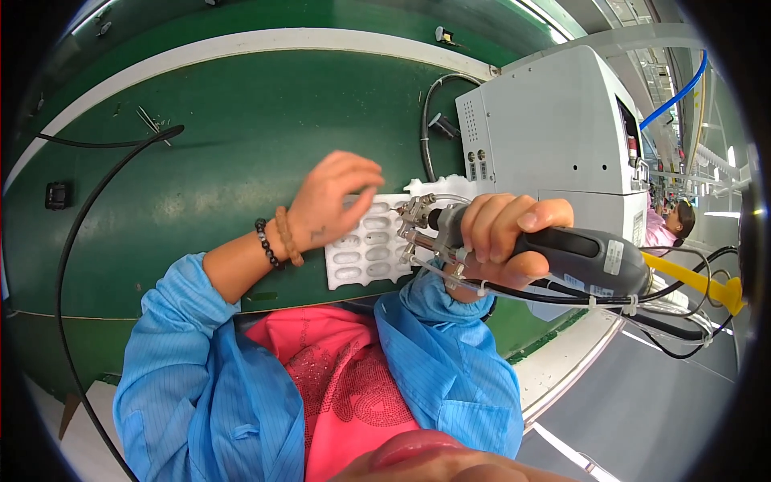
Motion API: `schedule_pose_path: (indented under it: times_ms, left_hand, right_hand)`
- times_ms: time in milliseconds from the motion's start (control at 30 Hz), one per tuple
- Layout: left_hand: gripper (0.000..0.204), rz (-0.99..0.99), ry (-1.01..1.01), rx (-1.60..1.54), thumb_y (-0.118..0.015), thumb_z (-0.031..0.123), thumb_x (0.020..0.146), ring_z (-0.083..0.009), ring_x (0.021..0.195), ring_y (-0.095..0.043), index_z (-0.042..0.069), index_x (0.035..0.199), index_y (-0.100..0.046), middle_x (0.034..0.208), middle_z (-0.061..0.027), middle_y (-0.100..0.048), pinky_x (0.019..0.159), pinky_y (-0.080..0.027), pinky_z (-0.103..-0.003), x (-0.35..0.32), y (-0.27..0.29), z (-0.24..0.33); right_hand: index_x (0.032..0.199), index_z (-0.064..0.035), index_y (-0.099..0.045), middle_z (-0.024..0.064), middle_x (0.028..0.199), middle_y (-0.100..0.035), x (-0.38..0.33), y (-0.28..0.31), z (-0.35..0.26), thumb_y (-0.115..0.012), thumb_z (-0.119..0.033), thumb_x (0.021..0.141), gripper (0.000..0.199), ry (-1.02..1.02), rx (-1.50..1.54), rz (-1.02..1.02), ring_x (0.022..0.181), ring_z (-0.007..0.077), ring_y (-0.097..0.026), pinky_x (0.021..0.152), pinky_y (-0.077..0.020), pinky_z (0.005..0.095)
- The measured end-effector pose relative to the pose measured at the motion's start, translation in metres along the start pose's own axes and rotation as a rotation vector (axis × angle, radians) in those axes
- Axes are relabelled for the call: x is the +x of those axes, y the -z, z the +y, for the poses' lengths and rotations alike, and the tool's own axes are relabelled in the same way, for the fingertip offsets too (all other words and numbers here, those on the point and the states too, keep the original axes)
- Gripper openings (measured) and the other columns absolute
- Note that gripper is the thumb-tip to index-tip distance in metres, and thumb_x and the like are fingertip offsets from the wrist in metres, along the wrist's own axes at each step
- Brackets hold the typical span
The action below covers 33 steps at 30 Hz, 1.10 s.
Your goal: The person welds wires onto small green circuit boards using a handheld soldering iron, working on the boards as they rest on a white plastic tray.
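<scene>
My right hand (514,233) is wrapped round the grip of a grey-and-black powered hand tool (590,255). Metal fittings and thin clear tubes sit at the tool's left end, over a white tray (344,277) with rows of oval pockets. My left hand (333,197) hovers by the tray's upper left corner, its fingers loosely bent and the thumb apart from them. Nothing shows between those fingers. Part of the tray is hidden by the tool and my right arm.
A large light-grey machine box (546,120) stands at the right on the green bench (241,128). Black cables and a yellow strap (691,283) trail from the tool's right end. A black cable (76,233) arcs along the left, near a small black part (58,195).
</scene>
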<state>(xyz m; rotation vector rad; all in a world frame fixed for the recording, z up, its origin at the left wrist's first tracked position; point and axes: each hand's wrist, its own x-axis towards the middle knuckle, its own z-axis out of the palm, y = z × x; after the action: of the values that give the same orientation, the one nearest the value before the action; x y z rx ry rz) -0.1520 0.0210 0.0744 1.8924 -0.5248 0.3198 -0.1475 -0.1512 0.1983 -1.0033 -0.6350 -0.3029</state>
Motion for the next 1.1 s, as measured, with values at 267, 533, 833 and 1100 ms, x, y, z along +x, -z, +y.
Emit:
schedule_pose_path:
  times_ms: [267,533,833,1100]
  left_hand:
    - [0.02,0.207,-0.055,0.318,-0.064,0.014,0.082,-0.0332,0.102,-0.058,0.003,0.099,-0.065,0.106,-0.0136,-0.065,0.09,-0.046,-0.039,0.129,0.0,-0.065]
    - [0.037,-0.103,-0.13,0.526,-0.066,0.016,0.082,-0.0329,0.114,-0.054,0.006,0.117,-0.059,0.122,-0.0147,-0.059,0.099,-0.043,-0.041,0.266,-0.063,-0.136]
    - [0.034,-0.088,0.238,0.343,-0.06,0.012,0.087,-0.0408,0.091,-0.061,0.0,0.117,-0.051,0.095,-0.0223,-0.064,0.083,-0.049,-0.044,0.263,-0.052,-0.134]
    - [0.023,0.007,0.246,-0.048,-0.064,0.011,0.086,-0.0258,0.08,-0.066,0.001,0.106,-0.065,0.09,-0.0139,-0.067,0.072,-0.052,-0.033,0.079,0.018,-0.022]
  right_hand:
    - [0.093,-0.0011,-0.047,0.0023,0.055,-0.049,0.004,0.005,-0.002,-0.078,-0.033,0.078,0.047,0.032,0.054,-0.048,0.044,0.0141,-0.048,0.041,-0.0392,0.0269]
    - [0.096,0.0013,-0.051,0.0054,0.063,-0.055,0.012,0.022,-0.013,-0.079,-0.026,0.078,0.043,-0.083,0.099,-0.196,0.049,0.0161,-0.054,0.043,-0.0448,0.0291]
    - [0.099,0.0021,-0.05,0.0053,0.064,-0.056,0.014,0.031,-0.015,-0.079,-0.024,0.078,0.044,-0.055,0.078,-0.252,0.05,0.0168,-0.054,0.043,-0.0444,0.0289]
    - [0.101,0.0005,-0.045,0.0038,0.06,-0.05,0.007,0.019,-0.012,-0.078,-0.03,0.078,0.05,0.012,0.126,-0.133,0.049,0.0139,-0.048,0.046,-0.0406,0.0281]
